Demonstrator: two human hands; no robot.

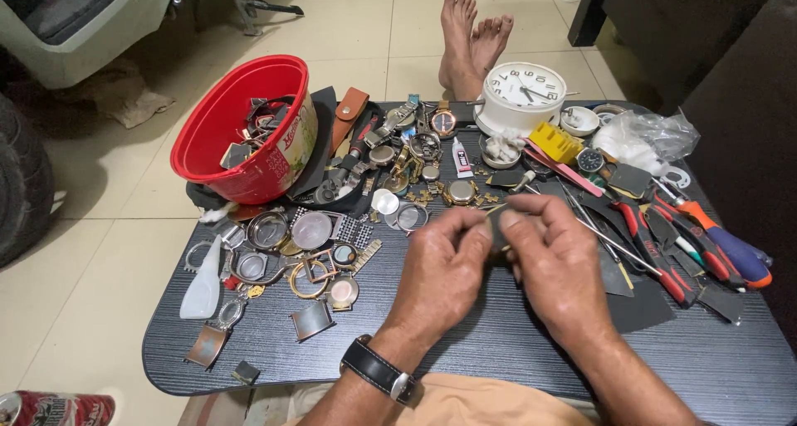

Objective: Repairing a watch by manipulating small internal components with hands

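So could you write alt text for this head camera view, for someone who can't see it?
Left hand and right hand pinch a small dark part above a black table strewn with watch parts, beside a red bowl, white clock and pliers.

The low dark counter (515, 351) is showing a black surface streaked with fine grey wood-grain lines. A round plastic bowl (217, 115) is glowing bright red, with a pale printed band on its side. The round alarm clock (523, 92) is showing a white case and white face with dark hands. A small plastic box (554, 140) is showing yellow, the pliers' handles (656, 256) red and black, and the screwdriver grip (735, 252) orange and blue. The wrist strap (378, 369) is looking black with a silver buckle, above tan cloth (465, 401). The floor tiles (91, 252) are showing cream.
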